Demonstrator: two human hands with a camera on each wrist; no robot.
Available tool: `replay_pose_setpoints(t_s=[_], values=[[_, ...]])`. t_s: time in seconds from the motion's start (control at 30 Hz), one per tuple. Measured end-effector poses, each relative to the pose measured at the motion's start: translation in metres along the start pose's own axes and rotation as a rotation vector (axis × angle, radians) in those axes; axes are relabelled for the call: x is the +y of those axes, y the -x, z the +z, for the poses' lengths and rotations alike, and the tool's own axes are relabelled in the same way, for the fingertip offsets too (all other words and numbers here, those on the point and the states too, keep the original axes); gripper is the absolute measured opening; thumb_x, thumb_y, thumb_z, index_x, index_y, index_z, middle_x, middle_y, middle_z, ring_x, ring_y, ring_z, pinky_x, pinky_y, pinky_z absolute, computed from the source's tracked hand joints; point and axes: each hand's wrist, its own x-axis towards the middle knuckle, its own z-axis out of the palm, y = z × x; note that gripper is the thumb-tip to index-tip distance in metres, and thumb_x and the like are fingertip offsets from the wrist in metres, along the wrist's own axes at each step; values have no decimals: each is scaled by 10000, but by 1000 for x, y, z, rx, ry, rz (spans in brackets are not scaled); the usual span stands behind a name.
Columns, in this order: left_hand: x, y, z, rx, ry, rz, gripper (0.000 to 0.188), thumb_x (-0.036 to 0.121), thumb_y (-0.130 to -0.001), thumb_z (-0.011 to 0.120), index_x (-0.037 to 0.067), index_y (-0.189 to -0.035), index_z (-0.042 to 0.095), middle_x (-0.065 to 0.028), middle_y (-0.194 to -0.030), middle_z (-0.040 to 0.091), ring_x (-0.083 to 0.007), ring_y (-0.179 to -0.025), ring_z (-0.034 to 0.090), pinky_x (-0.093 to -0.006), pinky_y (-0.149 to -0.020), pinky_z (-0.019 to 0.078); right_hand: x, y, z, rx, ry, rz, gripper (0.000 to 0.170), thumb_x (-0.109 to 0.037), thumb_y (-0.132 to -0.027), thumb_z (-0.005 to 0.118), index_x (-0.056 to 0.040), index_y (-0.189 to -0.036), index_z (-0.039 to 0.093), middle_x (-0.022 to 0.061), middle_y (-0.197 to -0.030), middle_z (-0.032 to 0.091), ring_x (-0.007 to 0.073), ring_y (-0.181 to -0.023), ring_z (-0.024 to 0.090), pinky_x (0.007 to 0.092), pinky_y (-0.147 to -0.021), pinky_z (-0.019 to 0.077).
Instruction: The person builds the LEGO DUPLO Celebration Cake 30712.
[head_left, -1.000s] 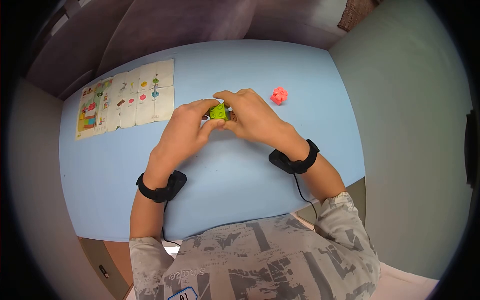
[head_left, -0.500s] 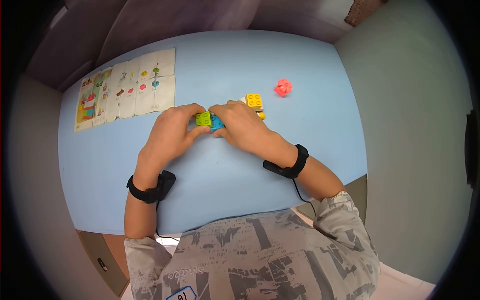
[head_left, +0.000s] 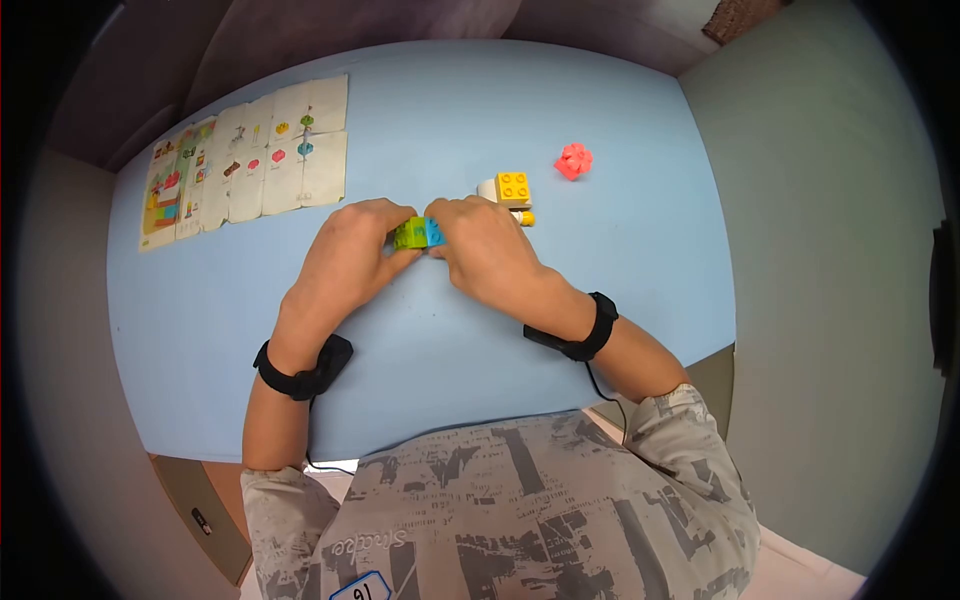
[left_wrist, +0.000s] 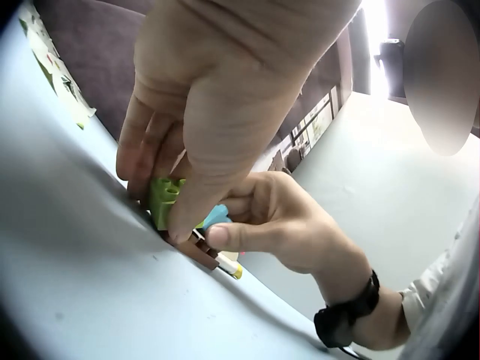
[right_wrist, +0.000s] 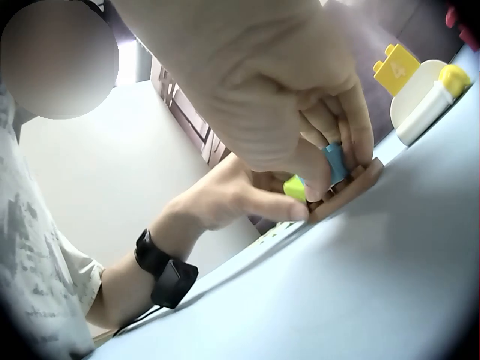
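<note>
In the head view my left hand (head_left: 345, 255) pinches a lime-green studded toy brick (head_left: 410, 234) between thumb and fingers. Right beside that brick is a blue brick (head_left: 434, 232), which my right hand (head_left: 495, 250) grips, its fingers hiding much of it. Both wrist views show a flat brown building plate (right_wrist: 349, 196) under the two bricks, low over the table. My right thumb (left_wrist: 229, 236) lies close to the blue brick and the brown plate. The hands nearly meet over the bricks.
Beyond my right hand stand a yellow brick marked 4 (right_wrist: 397, 69), a white rounded piece (head_left: 487, 190) and a white cylinder with a yellow end (right_wrist: 426, 112). Farther back lies a coral-red flower-shaped piece (head_left: 573, 161). A creased picture sheet (head_left: 250, 160) lies at left.
Both hands have shifted a little left, bringing the yellow brick and white pieces into sight. The blue brick, hidden at first, now shows beside the green one. The head view has shifted slightly.
</note>
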Motion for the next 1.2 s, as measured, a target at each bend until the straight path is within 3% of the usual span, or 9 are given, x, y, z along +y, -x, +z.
replay_pose_setpoints(t_s=[0.1,0.3,0.5,0.6,0.7,0.8,0.9,1.0,1.2], values=[[-5,-1,5,7,-42,32,287,98,-835,860,-14,-1091,799,-182,-940,732,-380,-877,700,-454,-819,578,-7,0,-10,-57,-114,92,238,26,-838,818,26,-954,610,229,-943,698,416,-978,685,523,-845,542],[5,1,4,21,-81,44,338,140,-844,864,-10,-1138,796,-161,-976,736,-354,-916,684,-444,-840,563,1,10,-26,136,-47,-109,268,41,-822,818,19,-1042,667,199,-1075,711,402,-1068,675,511,-908,543],[10,-2,17,34,-199,57,341,181,-857,855,1,-1138,787,-149,-990,712,-339,-959,684,-448,-844,573,30,-2,-15,151,106,-370,262,51,-790,787,22,-1031,691,190,-1079,717,392,-1091,670,485,-1012,524],[9,-4,22,67,-244,62,335,176,-860,851,0,-1136,779,-146,-991,708,-337,-970,686,-453,-850,578,32,-8,-18,119,85,-393,255,49,-780,774,20,-1018,686,190,-1072,724,396,-1063,680,495,-959,547],[7,-4,24,74,-225,62,329,170,-866,847,-2,-1136,772,-143,-989,707,-340,-973,689,-457,-853,580,24,-9,-20,-68,88,-198,222,37,-799,783,19,-993,678,192,-1048,732,402,-1025,690,510,-893,565],[4,-4,24,46,-243,47,330,153,-859,846,-1,-1140,768,-138,-997,708,-338,-981,692,-458,-856,583,21,-6,-17,-32,44,-187,203,19,-818,795,19,-979,670,188,-1025,734,410,-997,697,522,-834,575],[4,-6,21,19,-234,77,336,143,-846,849,-4,-1136,765,-135,-1009,712,-336,-984,695,-460,-859,584,15,-5,-23,-78,79,-93,195,-15,-834,813,3,-976,681,163,-973,734,377,-1017,688,500,-864,557],[6,-7,19,-1,-276,82,333,138,-837,851,-7,-1124,762,-133,-1022,712,-336,-984,695,-460,-859,585,23,-1,-18,51,228,-229,205,-61,-823,840,-17,-961,694,137,-937,733,330,-1026,670,462,-905,509],[13,-11,14,-33,-250,68,301,136,-860,843,-6,-1113,762,-133,-1038,711,-341,-987,693,-459,-862,584,27,-6,-19,63,292,-274,224,-123,-806,878,-34,-922,709,130,-908,727,296,-1002,652,415,-930,442]])
